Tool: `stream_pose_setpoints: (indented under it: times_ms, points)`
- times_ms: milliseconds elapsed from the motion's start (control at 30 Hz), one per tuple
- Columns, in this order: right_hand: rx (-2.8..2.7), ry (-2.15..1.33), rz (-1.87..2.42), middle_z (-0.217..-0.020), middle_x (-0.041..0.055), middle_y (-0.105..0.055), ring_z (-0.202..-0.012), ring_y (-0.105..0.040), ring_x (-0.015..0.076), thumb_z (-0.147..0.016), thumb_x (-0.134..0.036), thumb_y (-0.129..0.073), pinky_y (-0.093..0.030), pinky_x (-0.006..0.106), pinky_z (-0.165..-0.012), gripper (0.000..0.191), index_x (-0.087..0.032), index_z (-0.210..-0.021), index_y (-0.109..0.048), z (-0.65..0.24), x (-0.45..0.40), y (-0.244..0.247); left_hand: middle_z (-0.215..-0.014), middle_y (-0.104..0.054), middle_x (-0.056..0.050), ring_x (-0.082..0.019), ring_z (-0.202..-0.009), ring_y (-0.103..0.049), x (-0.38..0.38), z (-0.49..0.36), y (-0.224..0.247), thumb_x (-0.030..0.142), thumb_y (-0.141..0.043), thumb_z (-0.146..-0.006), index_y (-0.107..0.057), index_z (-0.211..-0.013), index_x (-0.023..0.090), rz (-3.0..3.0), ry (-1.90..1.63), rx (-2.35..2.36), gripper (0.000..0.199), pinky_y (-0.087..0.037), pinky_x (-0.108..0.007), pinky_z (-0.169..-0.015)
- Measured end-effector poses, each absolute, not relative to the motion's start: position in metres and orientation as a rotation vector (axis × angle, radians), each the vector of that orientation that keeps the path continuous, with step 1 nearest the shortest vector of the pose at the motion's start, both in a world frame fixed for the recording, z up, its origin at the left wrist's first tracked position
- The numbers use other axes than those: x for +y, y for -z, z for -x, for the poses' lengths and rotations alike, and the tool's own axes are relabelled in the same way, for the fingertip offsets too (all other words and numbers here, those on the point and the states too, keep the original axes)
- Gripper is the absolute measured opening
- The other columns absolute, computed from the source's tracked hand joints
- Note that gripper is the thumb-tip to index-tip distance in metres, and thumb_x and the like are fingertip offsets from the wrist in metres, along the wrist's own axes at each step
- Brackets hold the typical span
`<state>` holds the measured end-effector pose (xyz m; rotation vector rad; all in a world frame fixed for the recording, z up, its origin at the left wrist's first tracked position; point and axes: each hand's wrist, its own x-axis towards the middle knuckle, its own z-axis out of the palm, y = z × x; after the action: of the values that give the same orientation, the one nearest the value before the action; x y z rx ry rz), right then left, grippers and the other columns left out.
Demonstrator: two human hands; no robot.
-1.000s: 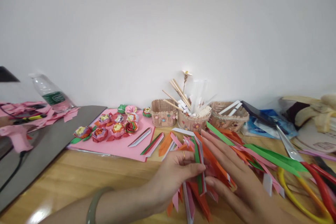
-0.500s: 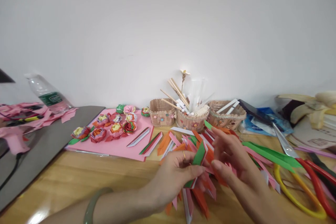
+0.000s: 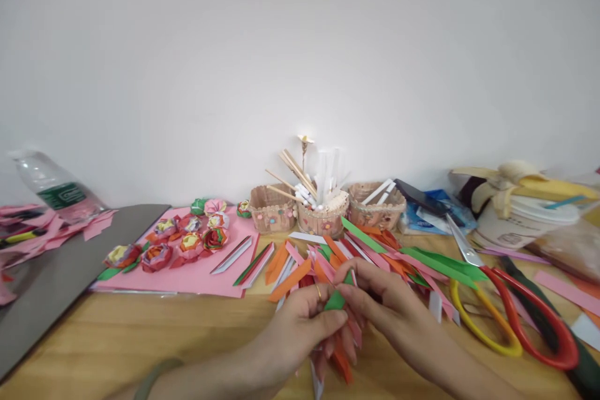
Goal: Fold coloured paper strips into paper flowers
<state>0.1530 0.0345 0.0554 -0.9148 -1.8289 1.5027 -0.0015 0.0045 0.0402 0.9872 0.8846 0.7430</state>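
Note:
My left hand [image 3: 304, 325], with a ring and a bracelet, pinches a folded green paper strip [image 3: 335, 302] between thumb and fingers. Close against it, my right hand [image 3: 382, 300] grips the upper end of the same strip with thumb and index finger. Both hands are over a loose pile of folded paper strips in orange [image 3: 291, 281], pink, white and green. Part of the pile is hidden beneath the hands.
Paper flowers [image 3: 156, 256] lie on a pink sheet [image 3: 197, 280] at the left. Behind the pile stand three small baskets [image 3: 274, 217], one holding sticks. Red-handled scissors [image 3: 510, 319] and a cup [image 3: 510, 225] are at the right. A bottle [image 3: 60, 194] leans far left.
My right hand has come in to the green strip and closed on it; before, its fingers were apart. The view has shifted right, so the table things appear further left.

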Motion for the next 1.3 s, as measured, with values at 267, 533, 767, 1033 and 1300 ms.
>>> stream_pose_setpoints:
  times_ms: [267, 533, 767, 1033, 1300]
  points:
    - [-1.763, -1.494, 0.794, -0.058, -0.0049, -0.052, -0.054, -0.044, 0.0111, -0.090, -0.046, -0.047, -0.032, 0.024, -0.051, 0.027, -0.021, -0.081, -0.050, -0.163, 0.035, -0.070, -0.048, -0.029, 0.012, -0.002, -0.040, -0.011, -0.004, -0.001, -0.049, 0.058, -0.064, -0.071, -0.046, -0.074, 0.016, -0.867, -0.752, 0.755, 0.045, -0.006, -0.020, -0.039]
    - [-1.687, -1.633, 0.779, -0.057, -0.0068, -0.044, -0.049, -0.036, 0.0079, -0.076, -0.054, -0.065, -0.024, 0.022, -0.045, 0.039, -0.020, -0.093, -0.058, -0.166, 0.032, -0.073, -0.046, -0.024, 0.012, -0.004, -0.039, -0.009, -0.009, -0.002, -0.050, 0.055, -0.057, -0.078, -0.045, -0.072, 0.017, -0.956, -0.825, 0.654, 0.040, -0.006, -0.024, -0.039]
    - [-1.700, -1.875, 0.707, -0.065, -0.0031, -0.052, -0.053, -0.041, 0.0083, -0.073, -0.053, -0.068, -0.029, 0.022, -0.048, 0.038, -0.019, -0.088, -0.062, -0.164, 0.039, -0.064, -0.044, -0.023, 0.012, -0.005, -0.037, -0.010, -0.012, 0.011, -0.045, 0.055, -0.058, -0.077, -0.043, -0.070, 0.019, -0.898, -0.746, 0.584, 0.040, -0.005, -0.023, -0.038]
    - [-1.526, -1.942, 0.765, -0.056, -0.0047, -0.046, -0.053, -0.039, 0.0086, -0.080, -0.050, -0.062, -0.028, 0.023, -0.050, 0.033, -0.017, -0.080, -0.058, -0.165, 0.038, -0.055, -0.045, -0.025, 0.011, -0.005, -0.038, -0.009, -0.012, 0.013, -0.046, 0.051, -0.057, -0.081, -0.046, -0.074, 0.018, -0.887, -0.712, 0.531, 0.035, -0.005, -0.022, -0.036]
    - [-1.573, -1.873, 0.769, -0.058, -0.0049, -0.046, -0.054, -0.039, 0.0081, -0.083, -0.046, -0.061, -0.027, 0.022, -0.049, 0.029, -0.017, -0.080, -0.059, -0.173, 0.040, -0.055, -0.048, -0.048, 0.005, -0.006, -0.038, -0.036, -0.001, 0.006, -0.048, 0.065, -0.058, -0.069, -0.053, -0.075, 0.014, -1.042, -0.715, 0.746, 0.051, -0.022, -0.021, -0.038]
